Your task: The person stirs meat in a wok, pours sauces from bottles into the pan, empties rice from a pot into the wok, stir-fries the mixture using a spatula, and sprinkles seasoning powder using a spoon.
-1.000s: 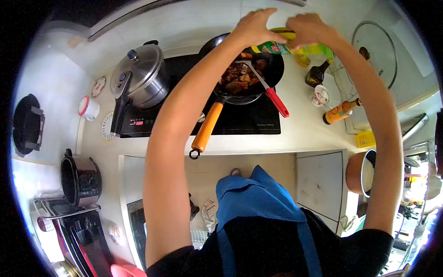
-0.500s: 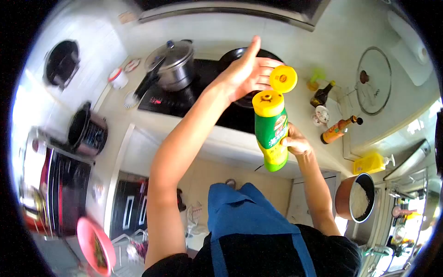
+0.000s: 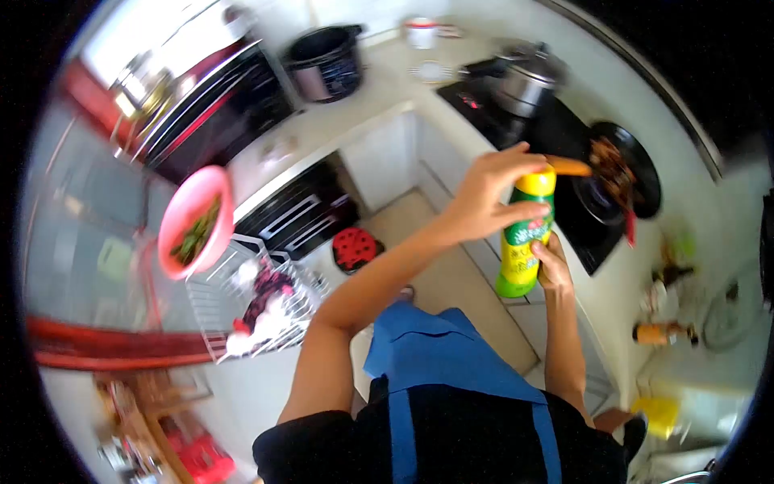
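Observation:
A green and yellow squeeze bottle point(image 3: 521, 250) with a yellow cap point(image 3: 535, 181) stands nearly upright in front of me, slightly tilted. My right hand point(image 3: 553, 262) is closed round its lower part, thumb across the label. Over the top is my left hand point(image 3: 488, 194), with its thumb against the bottle's side and its fingers curled at the cap. An orange-brown flat piece point(image 3: 569, 166) juts out beside the cap; I cannot tell whether it is the lid or a utensil. Behind the bottle, a black wok point(image 3: 647, 173) holds brown food point(image 3: 613, 168).
A pressure cooker point(image 3: 526, 81) is on the black cooktop point(image 3: 564, 121). Along the left are a black electric cooker point(image 3: 324, 63), a pink basin point(image 3: 171, 230) with green vegetables, and a wire rack point(image 3: 205, 310). An orange-labelled bottle point(image 3: 655, 334) is at the right.
The view has swung left, bringing the rack into sight and showing the wok's food. My left hand has gone from open beside the flipped-up lid to gripping the bottle's top.

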{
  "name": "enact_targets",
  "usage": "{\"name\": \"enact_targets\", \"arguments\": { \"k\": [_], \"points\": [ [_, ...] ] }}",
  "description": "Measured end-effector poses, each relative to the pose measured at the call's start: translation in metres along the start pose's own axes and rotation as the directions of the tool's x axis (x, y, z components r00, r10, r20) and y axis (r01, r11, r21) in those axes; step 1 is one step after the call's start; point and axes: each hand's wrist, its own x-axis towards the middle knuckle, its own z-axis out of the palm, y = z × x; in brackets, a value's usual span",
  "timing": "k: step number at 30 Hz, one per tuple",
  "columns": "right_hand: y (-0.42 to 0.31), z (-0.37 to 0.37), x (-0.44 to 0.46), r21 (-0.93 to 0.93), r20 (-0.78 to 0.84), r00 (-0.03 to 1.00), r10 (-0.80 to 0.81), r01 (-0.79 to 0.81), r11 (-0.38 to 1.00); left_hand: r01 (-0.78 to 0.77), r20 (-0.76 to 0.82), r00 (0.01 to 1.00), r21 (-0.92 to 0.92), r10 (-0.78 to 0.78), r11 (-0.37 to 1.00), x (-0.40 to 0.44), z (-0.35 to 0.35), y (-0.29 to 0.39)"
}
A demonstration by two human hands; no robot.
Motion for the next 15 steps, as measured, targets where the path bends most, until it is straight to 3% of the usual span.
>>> {"name": "enact_targets", "arguments": {
  "k": [4, 5, 6, 8, 10, 11, 12, 14, 15],
  "points": [
    [0.032, 0.046, 0.053, -0.010, 0.032, 0.999, -0.025, 0.025, 1.000, -0.007, -0.061, 0.998, 0.173, 0.018, 0.985, -0.039, -0.053, -0.016],
    [0.033, 0.060, 0.071, -0.084, 0.070, 0.998, 0.009, -0.004, 0.996, 0.169, -0.139, 0.972, -0.146, -0.189, 0.975, -0.049, -0.066, -0.021],
    [0.036, 0.073, 0.090, -0.157, 0.103, 0.994, 0.044, -0.028, 0.987, 0.299, -0.143, 0.905, -0.458, -0.401, 0.837, -0.057, -0.081, -0.026],
    [0.049, 0.097, 0.119, -0.211, 0.099, 0.990, 0.101, -0.079, 0.974, 0.363, -0.109, 0.877, -0.487, -0.468, 0.794, -0.067, -0.112, -0.030],
    [0.063, 0.120, 0.145, -0.390, 0.157, 0.957, 0.244, -0.167, 0.906, 0.464, -0.250, 0.794, -0.338, -0.554, 0.819, -0.078, -0.138, -0.051],
    [0.069, 0.134, 0.156, -0.391, 0.140, 0.960, 0.243, -0.171, 0.904, 0.546, -0.237, 0.754, -0.294, -0.613, 0.785, -0.079, -0.152, -0.057],
    [0.074, 0.149, 0.167, -0.352, 0.157, 0.972, 0.175, -0.110, 0.929, 0.522, -0.270, 0.757, -0.299, -0.596, 0.799, -0.080, -0.163, -0.067],
    [0.082, 0.154, 0.180, -0.310, 0.125, 0.988, 0.085, -0.043, 0.950, 0.504, -0.476, 0.770, 0.046, -0.424, 0.863, -0.080, -0.195, -0.097],
    [0.090, 0.145, 0.180, -0.509, 0.100, 0.994, -0.036, 0.082, 0.857, 0.618, -0.565, 0.652, 0.011, -0.505, 0.786, -0.077, -0.212, -0.103]
  ]
}}
